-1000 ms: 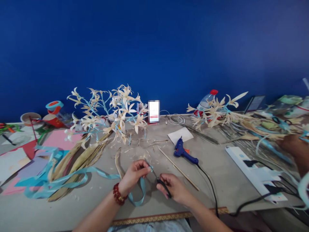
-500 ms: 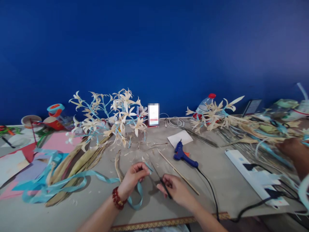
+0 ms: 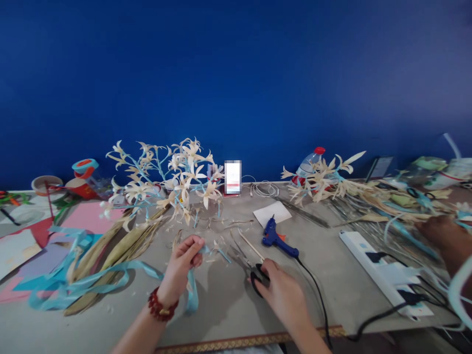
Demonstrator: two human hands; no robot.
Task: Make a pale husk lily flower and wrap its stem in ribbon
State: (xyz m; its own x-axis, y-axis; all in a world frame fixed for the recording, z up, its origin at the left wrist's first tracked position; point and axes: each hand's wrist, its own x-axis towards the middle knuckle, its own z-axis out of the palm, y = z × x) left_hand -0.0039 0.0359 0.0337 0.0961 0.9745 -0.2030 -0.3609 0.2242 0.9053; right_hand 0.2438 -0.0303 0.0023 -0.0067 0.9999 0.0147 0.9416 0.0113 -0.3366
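My left hand (image 3: 187,256), wearing a red bead bracelet, pinches the end of a light blue ribbon (image 3: 192,295) between thumb and fingers. The ribbon trails off to the left over dried husk leaves (image 3: 121,250). In my right hand (image 3: 282,285) are the black handles of a pair of scissors (image 3: 254,279); they rest low at the table, blades spread and pointing away from me. A short blue snippet (image 3: 224,254) lies between my hands among pale scraps. Just past the scissors is a thin stick (image 3: 250,245).
A blue glue gun (image 3: 276,238) lies near white paper (image 3: 272,213). Pale flowers on blue stems (image 3: 191,172) stand at the back left. To the right are a power strip (image 3: 379,273) with black cords and another person's hand (image 3: 438,236). Coloured paper (image 3: 44,265) covers the left.
My left hand has moved left, drawing the ribbon away from the scissors. My right hand has brought the scissors down to the table. A blue snippet now shows on the table.
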